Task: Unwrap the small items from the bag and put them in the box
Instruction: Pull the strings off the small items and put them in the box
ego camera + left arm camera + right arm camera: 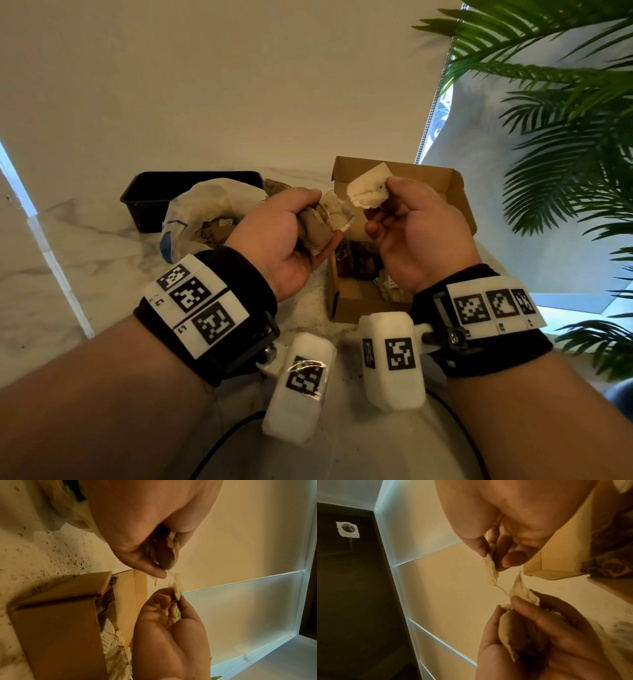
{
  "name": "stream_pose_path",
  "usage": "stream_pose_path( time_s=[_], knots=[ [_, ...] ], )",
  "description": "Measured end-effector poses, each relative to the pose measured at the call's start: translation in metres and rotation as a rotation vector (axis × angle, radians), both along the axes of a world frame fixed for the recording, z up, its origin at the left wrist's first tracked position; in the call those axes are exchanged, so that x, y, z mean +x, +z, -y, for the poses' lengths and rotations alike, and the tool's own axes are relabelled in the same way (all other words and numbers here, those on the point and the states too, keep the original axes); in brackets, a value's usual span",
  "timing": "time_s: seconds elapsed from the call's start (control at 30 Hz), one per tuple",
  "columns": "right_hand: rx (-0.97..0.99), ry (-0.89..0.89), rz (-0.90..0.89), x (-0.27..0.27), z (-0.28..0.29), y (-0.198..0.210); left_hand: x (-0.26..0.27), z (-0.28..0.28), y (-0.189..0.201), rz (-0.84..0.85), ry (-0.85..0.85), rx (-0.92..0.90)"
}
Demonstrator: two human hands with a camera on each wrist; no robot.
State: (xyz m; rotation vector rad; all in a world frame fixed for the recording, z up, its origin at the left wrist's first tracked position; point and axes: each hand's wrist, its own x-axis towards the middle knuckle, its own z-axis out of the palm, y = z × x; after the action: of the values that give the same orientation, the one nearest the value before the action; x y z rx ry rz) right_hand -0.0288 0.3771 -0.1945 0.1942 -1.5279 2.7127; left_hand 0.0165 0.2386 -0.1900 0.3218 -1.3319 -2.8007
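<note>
My left hand [291, 233] grips a crumpled bundle of brown and cream tea bags and wrappers [317, 224], held above the table left of the cardboard box [448, 183]. My right hand [383, 205] pinches a pale tea bag [368, 190] between thumb and fingers, just over the box's back wall. In the right wrist view a thin string [501, 589] runs from that tea bag [490, 566] to the bundle [513, 628]. The open white plastic bag [202, 209] lies left of my hands with more brown packets inside. Several dark and pale items lie in the box [60, 622].
A black plastic tray [147, 198] stands behind the white bag at the back left. Dark crumbs [68, 555] speckle the marble table [85, 246] beside the box. A palm plant [565, 137] fills the right side. A white wall rises just behind the table.
</note>
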Motion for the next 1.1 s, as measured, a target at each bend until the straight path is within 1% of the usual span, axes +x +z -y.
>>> stream_pose_path(
  time_s=[0.17, 0.37, 0.5, 0.63, 0.77, 0.93, 1.1],
  knots=[
    [-0.188, 0.038, 0.011, 0.002, -0.001, 0.006, -0.001, 0.0, 0.0, 0.012, 0.01, -0.01],
    [-0.329, 0.032, 0.024, 0.003, -0.007, 0.011, -0.001, 0.001, -0.003, 0.019, 0.031, -0.061],
    [-0.253, 0.001, 0.025, 0.002, -0.007, 0.008, -0.001, -0.001, -0.004, -0.05, 0.014, -0.168],
    [-0.162, 0.022, 0.041, 0.005, -0.004, 0.008, 0.004, -0.004, -0.001, -0.183, -0.073, -0.268],
    [-0.123, 0.099, 0.06, 0.004, -0.003, 0.006, 0.001, -0.002, -0.006, -0.236, -0.099, -0.392],
    [-0.147, 0.236, 0.065, 0.008, -0.001, 0.009, -0.002, 0.002, -0.008, -0.277, -0.059, -0.501],
    [-0.12, 0.3, 0.072, 0.01, -0.003, 0.01, -0.006, 0.006, -0.012, -0.284, 0.03, -0.563]
  ],
)
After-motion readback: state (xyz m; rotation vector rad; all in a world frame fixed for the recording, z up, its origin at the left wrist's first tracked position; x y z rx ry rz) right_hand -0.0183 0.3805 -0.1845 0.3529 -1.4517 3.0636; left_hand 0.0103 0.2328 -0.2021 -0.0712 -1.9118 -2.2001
